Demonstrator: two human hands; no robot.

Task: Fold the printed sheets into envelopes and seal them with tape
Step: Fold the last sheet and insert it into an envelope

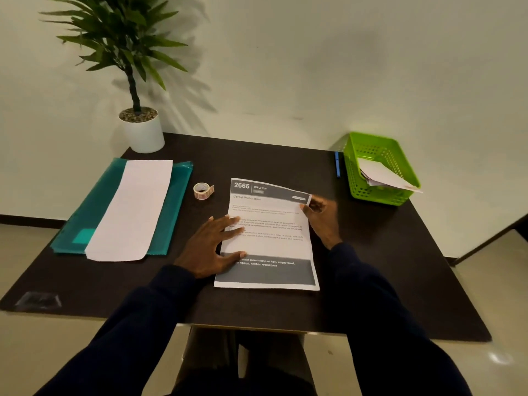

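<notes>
A printed sheet (271, 241) with a dark header reading 2666 lies flat in the middle of the dark table (385, 267). My left hand (213, 247) rests flat on its left edge, fingers spread. My right hand (321, 218) pinches the sheet's upper right corner, which is lifted slightly. A small roll of tape (202, 191) sits just left of the sheet's top. A stack of blank-side-up sheets (133, 210) lies on a teal folder (85, 218) at the left.
A green plastic basket (383, 170) holding folded white paper (383, 174) stands at the back right, with a blue pen (338, 164) beside it. A potted plant (141, 130) stands at the back left corner against the wall.
</notes>
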